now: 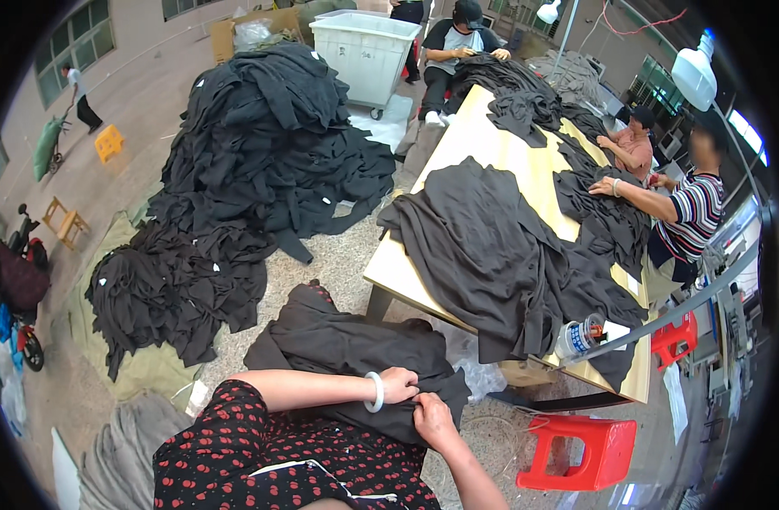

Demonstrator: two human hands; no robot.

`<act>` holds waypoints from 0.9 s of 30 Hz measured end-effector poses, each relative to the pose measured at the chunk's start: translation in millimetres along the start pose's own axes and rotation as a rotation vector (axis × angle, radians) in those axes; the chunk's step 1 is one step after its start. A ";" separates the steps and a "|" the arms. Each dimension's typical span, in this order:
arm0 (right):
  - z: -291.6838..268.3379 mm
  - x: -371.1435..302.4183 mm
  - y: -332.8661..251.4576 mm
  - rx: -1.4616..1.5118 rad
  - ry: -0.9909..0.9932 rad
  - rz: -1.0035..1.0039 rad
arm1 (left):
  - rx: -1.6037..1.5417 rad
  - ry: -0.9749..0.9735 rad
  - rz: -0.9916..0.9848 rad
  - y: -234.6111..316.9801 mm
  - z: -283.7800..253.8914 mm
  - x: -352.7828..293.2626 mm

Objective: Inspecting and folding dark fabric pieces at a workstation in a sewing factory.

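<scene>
Left hand [400, 384]: closed, pinching the dark garment [355, 348] on the lap, white bangle [375, 392] at the wrist.
Right hand [432, 421]: closed on the same fabric, touching the left hand, nearer the body.
Garment: bunched across the knees, long axis running up-left, away from both hands.
Worktop [500, 149]: ahead right, draped with more dark cloth [491, 246].
Floor: large dark pile [262, 153] at left; red stool [581, 450] at right.
</scene>
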State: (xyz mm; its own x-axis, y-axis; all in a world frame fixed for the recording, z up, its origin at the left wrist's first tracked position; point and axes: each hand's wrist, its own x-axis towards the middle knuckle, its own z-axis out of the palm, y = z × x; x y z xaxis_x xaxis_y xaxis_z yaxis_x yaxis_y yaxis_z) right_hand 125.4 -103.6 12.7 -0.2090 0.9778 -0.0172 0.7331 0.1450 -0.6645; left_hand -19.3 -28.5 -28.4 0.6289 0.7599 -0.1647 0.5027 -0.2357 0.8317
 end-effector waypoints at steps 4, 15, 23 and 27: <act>-0.4 -5.2 -1.0 -0.010 0.004 -0.002 | -0.004 0.003 -0.020 4.1 1.1 -3.4; 0.2 -8.8 1.2 -0.009 -0.055 0.025 | 0.014 -0.018 -0.018 2.2 2.3 -3.6; -2.6 -5.7 7.0 0.055 0.027 0.024 | 0.014 -0.028 -0.048 8.7 -2.7 -3.3; -0.5 -7.3 8.0 0.055 0.038 0.037 | -0.015 -0.056 -0.084 10.1 -2.8 -3.3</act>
State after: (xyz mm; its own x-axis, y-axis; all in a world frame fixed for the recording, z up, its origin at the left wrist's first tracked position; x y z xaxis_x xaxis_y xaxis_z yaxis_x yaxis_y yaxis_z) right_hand 133.1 -109.5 7.9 -0.1567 0.9875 -0.0152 0.7030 0.1007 -0.7041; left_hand -17.9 -31.7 -18.0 0.6175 0.7413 -0.2629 0.5462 -0.1636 0.8215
